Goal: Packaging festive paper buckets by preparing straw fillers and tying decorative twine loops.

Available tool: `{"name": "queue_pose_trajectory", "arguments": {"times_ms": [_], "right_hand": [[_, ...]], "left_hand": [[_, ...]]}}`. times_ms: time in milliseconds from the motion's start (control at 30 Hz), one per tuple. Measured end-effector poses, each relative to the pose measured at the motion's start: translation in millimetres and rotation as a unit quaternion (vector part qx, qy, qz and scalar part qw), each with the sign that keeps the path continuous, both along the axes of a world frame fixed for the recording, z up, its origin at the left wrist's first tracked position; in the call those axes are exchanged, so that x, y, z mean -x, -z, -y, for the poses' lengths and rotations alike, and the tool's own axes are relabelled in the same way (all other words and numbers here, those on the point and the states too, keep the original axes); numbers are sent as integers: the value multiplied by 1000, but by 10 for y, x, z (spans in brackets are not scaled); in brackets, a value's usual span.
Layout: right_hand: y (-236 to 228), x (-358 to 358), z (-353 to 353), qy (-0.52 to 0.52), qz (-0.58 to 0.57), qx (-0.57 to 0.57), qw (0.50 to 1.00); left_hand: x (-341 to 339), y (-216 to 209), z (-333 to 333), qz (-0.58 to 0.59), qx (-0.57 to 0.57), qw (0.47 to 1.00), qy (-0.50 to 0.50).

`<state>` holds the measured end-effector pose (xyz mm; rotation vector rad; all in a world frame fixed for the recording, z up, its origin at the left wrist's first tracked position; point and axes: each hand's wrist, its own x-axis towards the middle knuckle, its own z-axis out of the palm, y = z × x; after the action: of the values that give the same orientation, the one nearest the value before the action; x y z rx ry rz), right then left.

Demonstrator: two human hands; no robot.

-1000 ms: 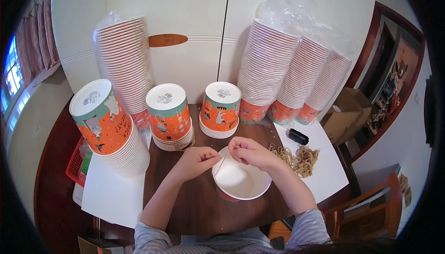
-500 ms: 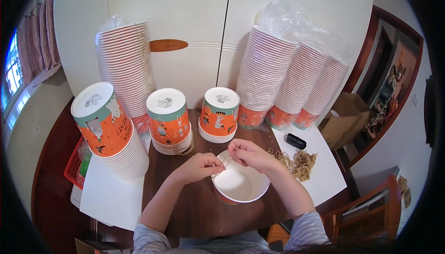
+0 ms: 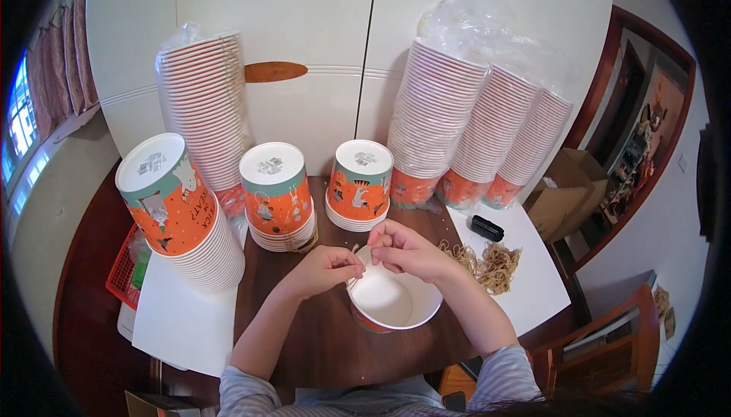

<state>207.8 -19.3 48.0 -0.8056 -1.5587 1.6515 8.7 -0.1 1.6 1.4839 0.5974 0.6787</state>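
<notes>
White cupboard doors stand across the far side, behind a brown bench with white boards at its left and right. The best room for moving seems to lie on the brown surface near and left of the open tub; the far side is hemmed in. There, one bagged stack rises at far left and three bagged stacks at far right. A tall stack of upturned orange tubs leans at left, close to the outer edge of its board, so the left elbow should stay inward. Two shorter upturned stacks stand beyond the hands. The open tub sits upright, mouth up, right of the bench's middle and a little in from the near edge. The left hand is at the tub's left rim, thumb and finger pinched on a thin cord; the right hand is over the far rim, its fingers bent and nearly together, though I cannot tell whether they grip anything. Light, even tension on the cord would suit, with both wrists low so the tub isn't tipped. A tangled twine heap lies at right, just beyond the right forearm, with a small black object behind it.
</notes>
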Motion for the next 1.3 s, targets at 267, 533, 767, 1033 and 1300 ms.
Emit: {"name": "queue_pose_trajectory", "arguments": {"times_ms": [267, 533, 767, 1033, 1300], "right_hand": [[91, -11, -39, 4, 55, -22, 998], [102, 91, -9, 18, 112, -58, 992], [182, 180, -55, -34, 197, -76, 977], [220, 206, -65, -16, 238, -68, 969], [242, 216, -60, -35, 165, -30, 985]], "left_hand": [[67, -174, 49, -52, 26, 998, -7], [140, -130, 43, -46, -41, 998, -18], [179, -145, 34, -54, -85, 995, -18], [163, -210, 139, -157, -219, 958, -95], [125, -254, 219, -202, -292, 923, -149]]}}
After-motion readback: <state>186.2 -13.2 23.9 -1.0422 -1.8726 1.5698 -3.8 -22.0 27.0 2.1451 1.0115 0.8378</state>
